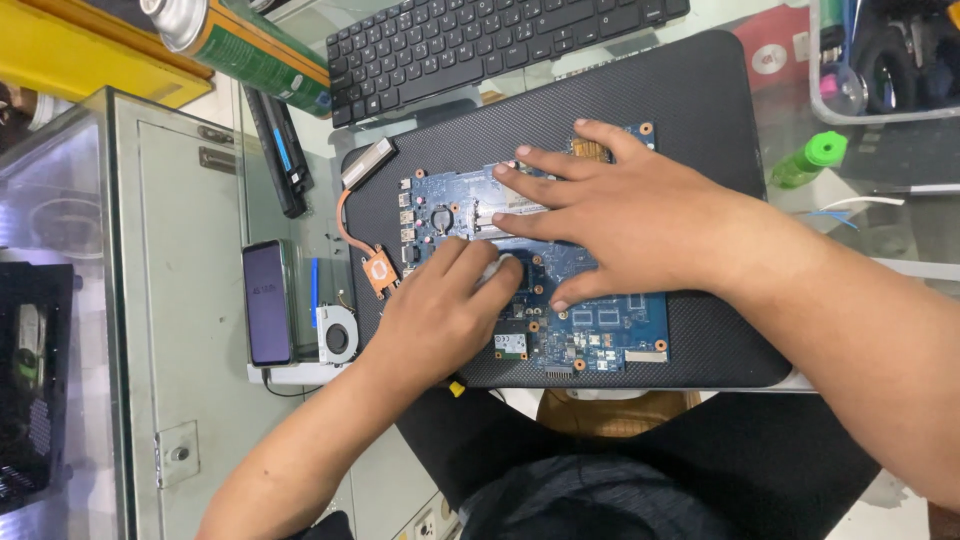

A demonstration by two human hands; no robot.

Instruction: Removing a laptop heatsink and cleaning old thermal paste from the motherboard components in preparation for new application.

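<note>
**Two hands flat on a blue circuit board**

A blue circuit board [560, 300] lies on a dark textured laptop cover [690, 100], and everything else sits around that board. The right hand [620, 215] presses down on the board's upper middle, palm low and fingers spread wide — nothing is gripped, the fingertips simply rest on the surface. The left hand [445, 310] comes in from the board's lower left, its fingers curled together over something small and pale [497, 268] near the board's centre; what that pale thing is cannot be made out. The two hands are close, nearly touching where thumb meets knuckles.

Off the board's left edge a copper heat pipe [352, 225] curves from a silver fin block [368, 163] down to a copper plate, and a small round fan [337, 335] lies just beyond it. Further left of the board a dark phone [268, 300] lies face up. Above the board, past the cover's top edge, sits a black keyboard [480, 45], with a green spray can [250, 45] to its left and a long black battery pack [280, 150] beneath the can. To the board's right — well apart — a green-capped bottle [812, 158] lies on the glass table [890, 230].
</note>
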